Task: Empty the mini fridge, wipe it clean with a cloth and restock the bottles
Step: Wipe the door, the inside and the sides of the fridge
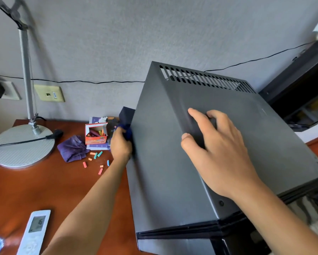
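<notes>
We are at the wiping step: our left hand (120, 144) clutches the dark blue cloth (126, 130) against the mini fridge (173, 162) at frame centre, right hand (215, 150) spread flat on top; next, rub on

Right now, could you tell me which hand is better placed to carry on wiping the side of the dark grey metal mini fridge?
The left hand. It grips the dark blue cloth against the dark grey metal mini fridge's side panel, while the right hand rests on top, holding nothing.
</notes>
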Available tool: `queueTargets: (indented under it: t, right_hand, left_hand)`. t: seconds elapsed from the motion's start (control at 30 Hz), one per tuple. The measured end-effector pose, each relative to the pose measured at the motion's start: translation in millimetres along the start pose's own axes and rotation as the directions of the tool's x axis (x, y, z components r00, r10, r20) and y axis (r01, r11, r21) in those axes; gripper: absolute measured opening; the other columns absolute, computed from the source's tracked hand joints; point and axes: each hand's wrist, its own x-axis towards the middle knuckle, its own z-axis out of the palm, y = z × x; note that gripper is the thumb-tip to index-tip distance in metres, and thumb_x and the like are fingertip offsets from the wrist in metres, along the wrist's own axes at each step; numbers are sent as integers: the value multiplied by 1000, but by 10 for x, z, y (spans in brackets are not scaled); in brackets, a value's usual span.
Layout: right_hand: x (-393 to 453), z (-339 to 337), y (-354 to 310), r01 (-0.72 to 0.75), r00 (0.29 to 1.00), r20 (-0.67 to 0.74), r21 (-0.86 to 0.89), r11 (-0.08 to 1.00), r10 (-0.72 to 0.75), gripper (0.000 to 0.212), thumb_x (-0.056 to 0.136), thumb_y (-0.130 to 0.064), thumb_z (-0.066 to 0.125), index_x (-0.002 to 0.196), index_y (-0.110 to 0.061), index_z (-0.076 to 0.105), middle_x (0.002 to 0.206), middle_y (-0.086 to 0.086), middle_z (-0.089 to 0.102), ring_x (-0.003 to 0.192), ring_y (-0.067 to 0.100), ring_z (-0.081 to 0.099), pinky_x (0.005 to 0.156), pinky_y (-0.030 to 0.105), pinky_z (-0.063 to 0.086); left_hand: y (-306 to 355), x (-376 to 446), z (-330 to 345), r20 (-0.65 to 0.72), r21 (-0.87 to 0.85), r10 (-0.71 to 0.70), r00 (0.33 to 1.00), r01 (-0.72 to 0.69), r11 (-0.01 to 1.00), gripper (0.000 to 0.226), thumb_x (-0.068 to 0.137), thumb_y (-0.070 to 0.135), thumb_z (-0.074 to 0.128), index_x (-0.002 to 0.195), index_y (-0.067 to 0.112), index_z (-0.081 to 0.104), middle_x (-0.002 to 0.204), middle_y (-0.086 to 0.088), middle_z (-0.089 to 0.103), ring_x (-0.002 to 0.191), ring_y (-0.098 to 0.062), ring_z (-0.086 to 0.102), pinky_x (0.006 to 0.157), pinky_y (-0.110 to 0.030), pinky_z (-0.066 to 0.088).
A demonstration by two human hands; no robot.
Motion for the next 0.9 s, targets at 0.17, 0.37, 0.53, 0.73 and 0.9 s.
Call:
queueTargets:
  t: [0.17, 0.37, 0.53, 0.73, 0.9]
  right_hand:
    - [-9, -3, 6, 6, 1000, 1, 0, 1000, -6, 70, 84, -61, 30, 153, -46, 29, 152, -7, 26, 136, 8, 18, 122, 43, 18]
    - [-8, -6, 1, 12, 1000, 5, 6, 1000, -12, 69, 85, -61, 29, 153, -45, 31, 152, -3, 28, 141, 15, 21, 121, 42, 18]
    - [6, -6, 16, 11, 1000, 0, 2, 1000, -11, 59, 96, -55, 42, 153, -42, 34, 152, -1, 30, 142, 22, 25, 120, 44, 19]
    - [-2, -14, 13, -6, 1000, -25, 11, 1000, 6, 57, 95, -54, 44, 150, -41, 39, 149, 1, 36, 141, 27, 31, 120, 46, 22]
    - [-51, -18, 1, -13, 999, -38, 9, 1000, 14, 58, 96, -54, 41, 151, -40, 39, 155, 1, 36, 144, 26, 30, 121, 45, 22]
  left_hand:
    - [-672, -309, 127, 169, 176, -185, 968, 155, 972, 33, 82, -7, 54, 111, 10, 57, 124, -18, 64, 111, -41, 59, 81, -37, 41]
    - [-447, -1115, -159, 130, 118, -108, 986, 93, 989, 40, 71, -10, 58, 103, 14, 60, 114, -9, 67, 103, -36, 62, 76, -35, 41]
    - [-672, -2127, -261, 167, 130, 5, 986, -27, 991, 51, 62, -18, 54, 102, 13, 53, 109, -2, 53, 99, -33, 52, 81, -43, 44]
    - [-999, -2542, -382, 461, 294, -213, 861, 78, 953, 43, 76, -12, 47, 104, 19, 37, 119, -6, 41, 112, -40, 49, 99, -45, 42]
    - [-553, -2697, -683, 437, 125, -13, 899, -47, 991, 37, 77, -5, 61, 98, 20, 44, 107, -1, 42, 104, -35, 54, 86, -34, 42]
